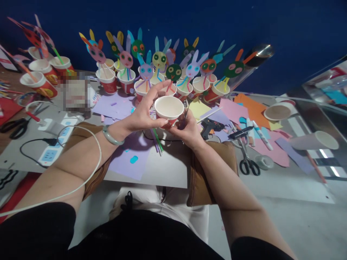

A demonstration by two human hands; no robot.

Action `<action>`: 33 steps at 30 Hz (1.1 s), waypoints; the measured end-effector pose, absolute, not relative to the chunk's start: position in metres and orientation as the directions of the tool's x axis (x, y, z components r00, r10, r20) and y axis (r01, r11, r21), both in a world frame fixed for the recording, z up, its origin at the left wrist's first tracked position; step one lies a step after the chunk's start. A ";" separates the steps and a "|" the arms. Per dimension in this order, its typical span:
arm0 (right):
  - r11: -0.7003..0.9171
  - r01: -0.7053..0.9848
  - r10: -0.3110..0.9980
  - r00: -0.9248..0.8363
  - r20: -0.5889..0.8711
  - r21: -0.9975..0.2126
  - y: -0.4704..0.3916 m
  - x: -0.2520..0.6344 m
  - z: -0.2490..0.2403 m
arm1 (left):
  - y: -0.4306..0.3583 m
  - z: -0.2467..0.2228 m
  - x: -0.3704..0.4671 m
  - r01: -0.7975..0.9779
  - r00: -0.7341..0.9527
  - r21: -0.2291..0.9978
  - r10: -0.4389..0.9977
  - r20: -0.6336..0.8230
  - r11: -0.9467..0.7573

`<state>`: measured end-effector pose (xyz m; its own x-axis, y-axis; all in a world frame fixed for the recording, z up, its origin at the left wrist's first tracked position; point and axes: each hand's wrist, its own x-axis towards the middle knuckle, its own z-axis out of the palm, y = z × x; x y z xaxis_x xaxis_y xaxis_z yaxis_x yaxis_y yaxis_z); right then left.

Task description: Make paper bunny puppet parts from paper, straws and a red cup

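A red-and-white paper cup (168, 107), upright with its mouth toward me, is held up over the table's front part. My left hand (145, 112) grips its left side, thumb at the front and fingers round the back. On the lower right side, my right hand (190, 130) is closed against the cup. A thin dark thing rises by my right fingers; I cannot tell what it is. Below the cup, green and purple straws (157, 141) lie on a purple paper sheet (130, 159). A black glue gun (212, 127) lies just right of my right hand.
Several cups with paper rabbit heads on straws (146, 72) line the back wall. Scissors (248, 164), a tape roll (264, 162), markers (262, 135) and coloured paper (253, 106) lie right. Left are a power strip (56, 142), its cables, and black scissors (18, 126).
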<state>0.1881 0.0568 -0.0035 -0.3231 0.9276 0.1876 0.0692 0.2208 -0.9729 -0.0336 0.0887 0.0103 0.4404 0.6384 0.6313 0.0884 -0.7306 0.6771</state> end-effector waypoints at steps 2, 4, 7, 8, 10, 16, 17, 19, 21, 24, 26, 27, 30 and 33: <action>0.257 0.110 0.928 -0.306 0.214 -0.960 0.056 0.187 -0.002 | 0.090 0.010 -0.033 0.084 0.449 0.668 0.626 0.637 -0.740; 0.293 0.158 0.927 -0.290 0.239 -0.943 0.054 0.187 0.000 | 0.091 0.009 -0.034 0.101 0.462 0.666 0.628 0.627 -0.739; 0.317 0.207 0.928 -0.270 0.257 -0.926 0.053 0.188 0.000 | 0.091 0.010 -0.034 0.123 0.477 0.659 0.627 0.617 -0.742; 0.324 0.200 0.927 -0.262 0.268 -0.925 0.053 0.189 0.000 | 0.091 0.010 -0.034 0.127 0.478 0.659 0.628 0.614 -0.741; 0.339 0.136 0.922 -0.243 0.300 -0.931 0.052 0.189 -0.001 | 0.089 0.010 -0.033 0.142 0.478 0.675 0.647 0.594 -0.724; 0.304 -0.080 0.936 -0.158 0.313 -0.949 0.051 0.189 -0.002 | 0.083 0.008 -0.026 0.153 0.461 0.759 0.725 0.512 -0.633; 0.298 -0.086 0.939 -0.152 0.308 -0.951 0.051 0.189 -0.002 | 0.083 0.008 -0.025 0.147 0.461 0.764 0.727 0.509 -0.628; 0.296 -0.089 0.939 -0.154 0.306 -0.951 0.051 0.189 -0.001 | 0.083 0.007 -0.025 0.142 0.465 0.766 0.725 0.508 -0.627; 0.303 -0.086 0.936 -0.159 0.313 -0.949 0.051 0.189 -0.001 | 0.083 0.007 -0.026 0.150 0.467 0.763 0.725 0.505 -0.628; 0.310 -0.078 0.934 -0.159 0.319 -0.948 0.053 0.189 -0.001 | 0.084 0.006 -0.027 0.163 0.456 0.773 0.742 0.492 -0.613; 0.311 -0.076 0.934 -0.160 0.320 -0.947 0.054 0.189 -0.002 | 0.084 0.006 -0.027 0.157 0.449 0.783 0.749 0.487 -0.603; 0.313 -0.077 0.933 -0.162 0.321 -0.947 0.054 0.189 -0.002 | 0.084 0.005 -0.026 0.152 0.447 0.786 0.751 0.487 -0.600; 0.317 -0.083 0.930 -0.169 0.327 -0.945 0.055 0.188 -0.002 | 0.085 0.005 -0.026 0.152 0.444 0.794 0.759 0.477 -0.588; 0.318 -0.073 0.932 -0.161 0.326 -0.945 0.054 0.188 -0.002 | 0.085 0.005 -0.026 0.163 0.446 0.805 0.771 0.455 -0.570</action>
<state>0.1877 0.0545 -0.0019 -0.1606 0.9316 0.3261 -0.0731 0.3182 -0.9452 -0.0265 0.0853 0.0047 0.4462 0.7705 0.4552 0.1633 -0.5702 0.8051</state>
